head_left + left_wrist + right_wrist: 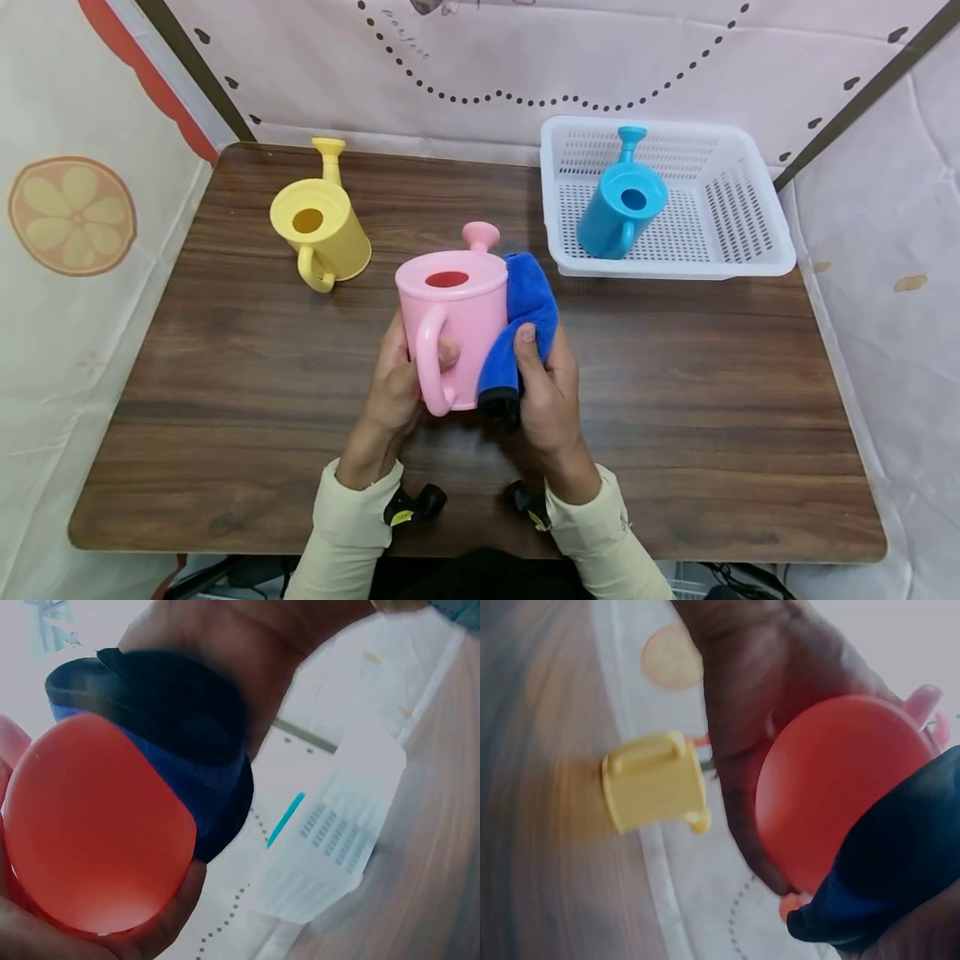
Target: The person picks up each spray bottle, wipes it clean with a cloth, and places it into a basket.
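A pink watering can (472, 333) is held up above the table in front of me, its round spout head pointing away and its handle toward me. My left hand (393, 387) grips it from the left side, the thumb passing behind the handle. In my right hand (551, 400) is a blue cloth (531, 308) with a black edge, pressed against the can's right side. Both wrist views look at the can's round base (101, 825) from below. The cloth (892, 862) lies along the can's side there, bunched under the right fingers.
On the wooden table (247, 433), a yellow watering can (330, 229) stands at the back left. A white perforated basket (738, 208) sits at the back right with a blue watering can (618, 212) inside. Printed fabric walls (480, 133) close off the back and sides.
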{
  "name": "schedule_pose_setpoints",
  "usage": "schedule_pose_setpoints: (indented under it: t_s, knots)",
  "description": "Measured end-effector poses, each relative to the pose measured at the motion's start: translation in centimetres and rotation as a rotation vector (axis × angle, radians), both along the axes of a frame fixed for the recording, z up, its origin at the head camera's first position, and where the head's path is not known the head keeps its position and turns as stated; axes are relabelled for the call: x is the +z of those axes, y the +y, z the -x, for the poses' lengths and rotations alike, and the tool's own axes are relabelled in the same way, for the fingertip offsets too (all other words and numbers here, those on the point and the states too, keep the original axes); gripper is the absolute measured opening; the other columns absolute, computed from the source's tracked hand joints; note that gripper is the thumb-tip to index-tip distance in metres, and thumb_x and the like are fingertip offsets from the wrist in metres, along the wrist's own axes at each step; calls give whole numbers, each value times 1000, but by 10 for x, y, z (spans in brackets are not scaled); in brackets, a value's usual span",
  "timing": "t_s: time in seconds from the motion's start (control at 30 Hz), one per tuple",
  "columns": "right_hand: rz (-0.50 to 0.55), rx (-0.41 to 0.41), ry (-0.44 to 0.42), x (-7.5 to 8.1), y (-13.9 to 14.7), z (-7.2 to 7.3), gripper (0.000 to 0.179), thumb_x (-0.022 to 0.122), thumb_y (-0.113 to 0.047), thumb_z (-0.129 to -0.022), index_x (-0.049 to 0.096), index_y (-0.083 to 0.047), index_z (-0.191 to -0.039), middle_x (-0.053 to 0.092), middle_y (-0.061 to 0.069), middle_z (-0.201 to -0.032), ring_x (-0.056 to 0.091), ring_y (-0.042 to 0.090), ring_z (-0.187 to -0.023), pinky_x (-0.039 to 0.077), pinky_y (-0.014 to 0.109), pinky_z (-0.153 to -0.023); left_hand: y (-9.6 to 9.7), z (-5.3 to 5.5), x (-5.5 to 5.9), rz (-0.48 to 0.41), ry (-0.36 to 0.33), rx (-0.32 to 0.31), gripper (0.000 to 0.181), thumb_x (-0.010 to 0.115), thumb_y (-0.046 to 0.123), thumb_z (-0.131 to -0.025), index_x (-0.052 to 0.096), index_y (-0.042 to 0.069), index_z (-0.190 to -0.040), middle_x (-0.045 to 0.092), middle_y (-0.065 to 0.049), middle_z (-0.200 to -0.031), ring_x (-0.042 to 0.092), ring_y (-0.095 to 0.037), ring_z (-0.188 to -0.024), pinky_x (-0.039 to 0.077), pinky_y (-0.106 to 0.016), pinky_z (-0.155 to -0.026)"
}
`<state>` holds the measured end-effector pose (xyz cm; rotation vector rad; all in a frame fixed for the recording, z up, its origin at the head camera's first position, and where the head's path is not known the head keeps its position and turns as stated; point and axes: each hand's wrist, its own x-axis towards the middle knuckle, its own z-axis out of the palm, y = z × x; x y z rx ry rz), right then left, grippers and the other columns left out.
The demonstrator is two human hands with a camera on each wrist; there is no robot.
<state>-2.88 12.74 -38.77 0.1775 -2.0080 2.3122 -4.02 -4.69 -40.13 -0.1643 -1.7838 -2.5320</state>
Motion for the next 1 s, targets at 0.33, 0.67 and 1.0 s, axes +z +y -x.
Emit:
schedule_pose_setpoints:
  t_s: [0.33,0.67,1.0]
  knots:
    - [-62,-56,61,-5,-1,-12,46,48,-28,-122,55,11,-147,69,14,-122,68,15,-110,57,27,-101,8,3,6,-73,37,37,57,64,6,-92,55,8,-148,69,0,-129,68,-16,-113,62,-28,-96]
    - [-410,-72,599,-11,-2,-18,61,56,-32,-118,48,6,-165,40,15,-183,27,38,-175,24,56,-143,16,10,-1,103,149,177,98,88,56,-93,44,4,-164,60,-16,-152,63,-24,-133,54,-30,-117]
    - [-319,156,445,11,39,7,57,56,-19,-117,44,3,-168,44,18,-180,29,35,-175,24,52,-144,-9,-10,-14,543,314,162,104,104,17,-60,64,9,-156,55,-22,-146,49,-21,-139,44,-38,-113]
